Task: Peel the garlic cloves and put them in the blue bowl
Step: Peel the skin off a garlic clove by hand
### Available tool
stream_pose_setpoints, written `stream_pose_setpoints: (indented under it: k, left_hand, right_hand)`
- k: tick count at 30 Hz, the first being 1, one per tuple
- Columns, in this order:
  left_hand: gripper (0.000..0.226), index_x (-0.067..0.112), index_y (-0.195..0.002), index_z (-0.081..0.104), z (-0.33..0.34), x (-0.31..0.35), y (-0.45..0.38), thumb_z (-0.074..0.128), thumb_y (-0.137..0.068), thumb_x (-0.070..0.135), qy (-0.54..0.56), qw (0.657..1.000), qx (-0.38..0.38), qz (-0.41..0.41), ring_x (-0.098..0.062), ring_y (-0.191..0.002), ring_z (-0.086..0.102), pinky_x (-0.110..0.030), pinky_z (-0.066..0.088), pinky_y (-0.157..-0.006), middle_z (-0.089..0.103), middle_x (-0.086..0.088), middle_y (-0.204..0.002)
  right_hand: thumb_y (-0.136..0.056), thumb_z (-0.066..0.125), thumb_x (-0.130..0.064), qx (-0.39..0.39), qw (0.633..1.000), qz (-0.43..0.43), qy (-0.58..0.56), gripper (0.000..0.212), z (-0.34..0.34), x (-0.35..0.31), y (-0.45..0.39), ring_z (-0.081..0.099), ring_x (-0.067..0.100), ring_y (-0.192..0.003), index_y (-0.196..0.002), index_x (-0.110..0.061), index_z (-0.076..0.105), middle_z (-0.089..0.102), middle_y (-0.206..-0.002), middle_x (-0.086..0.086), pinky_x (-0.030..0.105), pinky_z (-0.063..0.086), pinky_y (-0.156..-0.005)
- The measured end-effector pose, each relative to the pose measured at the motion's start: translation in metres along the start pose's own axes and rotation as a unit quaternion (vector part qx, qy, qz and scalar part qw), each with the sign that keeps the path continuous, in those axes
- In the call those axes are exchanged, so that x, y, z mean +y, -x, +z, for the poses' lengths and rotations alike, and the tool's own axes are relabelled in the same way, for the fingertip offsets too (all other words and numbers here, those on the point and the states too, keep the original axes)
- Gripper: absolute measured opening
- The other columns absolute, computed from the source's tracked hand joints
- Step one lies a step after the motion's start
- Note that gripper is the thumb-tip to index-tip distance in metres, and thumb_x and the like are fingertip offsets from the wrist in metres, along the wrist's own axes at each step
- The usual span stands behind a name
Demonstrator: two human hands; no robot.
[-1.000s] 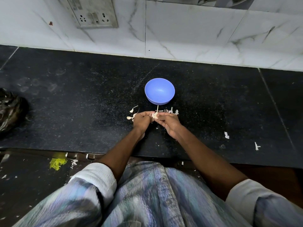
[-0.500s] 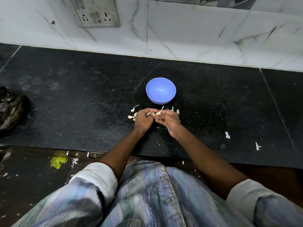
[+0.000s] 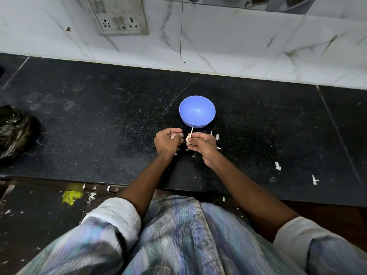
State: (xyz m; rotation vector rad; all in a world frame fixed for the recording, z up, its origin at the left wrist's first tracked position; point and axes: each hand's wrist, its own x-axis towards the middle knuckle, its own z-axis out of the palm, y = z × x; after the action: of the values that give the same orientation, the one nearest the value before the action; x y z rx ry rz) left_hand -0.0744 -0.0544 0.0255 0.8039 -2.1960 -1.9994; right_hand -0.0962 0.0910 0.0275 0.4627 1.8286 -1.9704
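Note:
The blue bowl (image 3: 197, 111) stands on the black counter, and I see nothing inside it. Just in front of it, my right hand (image 3: 203, 146) pinches a pale garlic clove (image 3: 188, 139) with a thin stem sticking up toward the bowl. My left hand (image 3: 167, 142) is a little to the left of the clove, fingers curled, pinching a thin strip of garlic skin (image 3: 174, 135). A small gap separates the two hands.
Bits of garlic skin (image 3: 217, 137) lie on the counter (image 3: 99, 126) around and behind my hands. A crumpled black plastic bag (image 3: 14, 132) sits at the far left. Two white scraps (image 3: 278, 166) lie to the right. A tiled wall with a socket plate (image 3: 121, 15) rises behind.
My hands were pressed together on the clove; now they have drawn apart, the left hand pulling a strip of skin away to the left.

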Motion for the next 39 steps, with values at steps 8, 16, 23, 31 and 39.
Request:
stream_pose_setpoints:
  k: [8, 16, 23, 31, 39]
  left_hand:
    - [0.012, 0.019, -0.095, 0.083, -0.003, 0.001, -0.006, 0.077, -0.089, 0.011, -0.062, 0.997, -0.046, 0.0, -0.017, -0.075, 0.076, -0.032, 0.064, -0.072, 0.081, 0.001, -0.084]
    - [0.008, 0.017, -0.089, 0.085, -0.005, 0.0, -0.008, 0.086, -0.085, 0.009, -0.016, 0.997, -0.033, -0.07, -0.014, -0.07, 0.073, -0.028, 0.063, -0.065, 0.08, -0.001, -0.077]
    - [0.015, 0.018, -0.094, 0.083, 0.003, -0.005, -0.009, 0.071, -0.094, 0.009, -0.026, 0.998, -0.031, -0.045, -0.015, -0.068, 0.071, -0.031, 0.062, -0.068, 0.08, -0.002, -0.077]
    - [0.036, 0.013, -0.111, 0.076, 0.011, -0.008, -0.015, 0.045, -0.104, -0.004, 0.095, 0.986, -0.053, -0.125, -0.007, -0.06, 0.056, -0.02, 0.051, -0.065, 0.068, -0.006, -0.075]
    - [0.006, 0.011, -0.096, 0.079, 0.012, -0.007, -0.008, 0.076, -0.096, 0.016, 0.079, 0.986, -0.083, -0.12, -0.021, -0.081, 0.073, -0.033, 0.06, -0.084, 0.079, -0.006, -0.084]
  right_hand:
    - [-0.087, 0.073, 0.01, 0.021, 1.0, -0.016, -0.009, 0.022, 0.013, -0.005, 0.001, 0.078, 0.019, -0.083, -0.109, 0.006, 0.073, 0.078, -0.095, 0.015, 0.026, 0.063, -0.08]
    - [-0.085, 0.074, 0.014, 0.016, 1.0, -0.002, -0.014, 0.016, 0.014, -0.008, 0.0, 0.077, 0.022, -0.081, -0.093, 0.0, 0.073, 0.077, -0.088, 0.014, 0.026, 0.062, -0.073]
    - [-0.086, 0.07, 0.014, 0.029, 0.996, 0.031, -0.073, 0.018, 0.013, -0.007, -0.005, 0.077, 0.026, -0.085, -0.099, 0.003, 0.071, 0.078, -0.093, 0.017, 0.034, 0.062, -0.089]
    - [-0.092, 0.061, 0.015, 0.021, 0.995, 0.042, -0.083, 0.02, 0.014, -0.006, -0.006, 0.074, 0.021, -0.084, -0.11, 0.006, 0.067, 0.074, -0.099, 0.017, 0.027, 0.062, -0.077]
    - [-0.086, 0.071, 0.012, 0.023, 0.999, 0.005, -0.025, 0.02, 0.008, -0.004, 0.001, 0.076, 0.024, -0.087, -0.103, 0.002, 0.074, 0.077, -0.094, 0.017, 0.03, 0.062, -0.085]
